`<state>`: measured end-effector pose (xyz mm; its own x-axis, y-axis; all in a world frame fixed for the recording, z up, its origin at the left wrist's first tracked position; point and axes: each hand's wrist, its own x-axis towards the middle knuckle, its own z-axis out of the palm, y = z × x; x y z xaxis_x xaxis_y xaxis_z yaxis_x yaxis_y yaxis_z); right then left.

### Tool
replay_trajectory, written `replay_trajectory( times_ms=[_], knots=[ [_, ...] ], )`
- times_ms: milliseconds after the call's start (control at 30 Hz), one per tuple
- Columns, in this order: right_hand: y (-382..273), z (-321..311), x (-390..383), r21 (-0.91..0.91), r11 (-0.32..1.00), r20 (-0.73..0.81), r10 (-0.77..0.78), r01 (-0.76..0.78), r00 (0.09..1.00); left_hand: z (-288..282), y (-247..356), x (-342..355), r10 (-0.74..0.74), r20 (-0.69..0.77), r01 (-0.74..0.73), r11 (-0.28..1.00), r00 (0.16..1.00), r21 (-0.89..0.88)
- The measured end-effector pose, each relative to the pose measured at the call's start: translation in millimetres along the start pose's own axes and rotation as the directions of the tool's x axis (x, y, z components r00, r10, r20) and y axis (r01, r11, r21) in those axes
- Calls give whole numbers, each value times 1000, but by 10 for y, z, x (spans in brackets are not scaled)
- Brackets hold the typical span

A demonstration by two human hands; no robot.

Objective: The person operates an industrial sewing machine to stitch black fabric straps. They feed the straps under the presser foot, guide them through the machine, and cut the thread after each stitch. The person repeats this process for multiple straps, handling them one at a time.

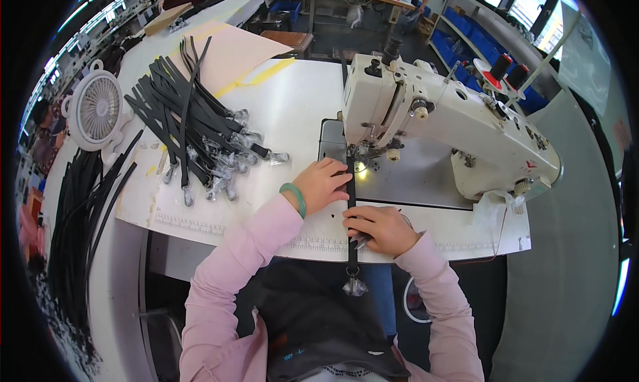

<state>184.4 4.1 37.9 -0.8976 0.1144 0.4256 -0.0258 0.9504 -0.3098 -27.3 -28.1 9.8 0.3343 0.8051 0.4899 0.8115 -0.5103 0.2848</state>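
A narrow black strap (352, 247) runs from beneath the sewing machine's needle area toward me and over the table's front edge. At its near end hangs a metal ring with a fitting wrapped in clear plastic (355, 287). My left hand (323, 186), with a green bangle at the wrist, presses its fingertips on the strap's left side close to the presser foot. Nearer to me, my right hand (383, 227) pinches the strap from the right. Under its palm shows part of a small metal tool, perhaps thread snips (361, 240). The white sewing machine (426, 102) stands just beyond both hands.
On the left lies a pile of black straps (190, 109) with plastic-wrapped ends. More long straps (70, 229) drape over the left side, below a white fan (98, 109). Thread spools (500, 67) stand behind the machine. A white plastic bag (494, 209) hangs at right.
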Motion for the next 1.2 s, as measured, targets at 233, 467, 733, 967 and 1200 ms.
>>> replay_trajectory(
  times_ms=[233, 467, 733, 967, 1200],
  knots=[
    [6, 8, 6, -3, 1000, -8, -11, 11, 1000, 10, -11, -2, -9, -8, 9, 1000, 1000, -10],
    [11, 10, -6, -4, 1000, -17, -11, 11, 1000, 14, -18, 2, -6, -22, 5, 1000, 1000, -31],
    [12, -4, -31, 59, 998, -26, 22, -21, 999, 21, -20, 3, 7, -23, -7, 1000, 1000, -14],
    [25, -7, -30, 92, 994, -124, 63, -51, 990, 17, -22, 2, 12, -42, -14, 999, 999, -39],
    [218, 16, -60, 125, 983, -119, 152, -137, 981, 31, -36, 30, 52, -81, -56, 998, 995, -43]
  ],
)
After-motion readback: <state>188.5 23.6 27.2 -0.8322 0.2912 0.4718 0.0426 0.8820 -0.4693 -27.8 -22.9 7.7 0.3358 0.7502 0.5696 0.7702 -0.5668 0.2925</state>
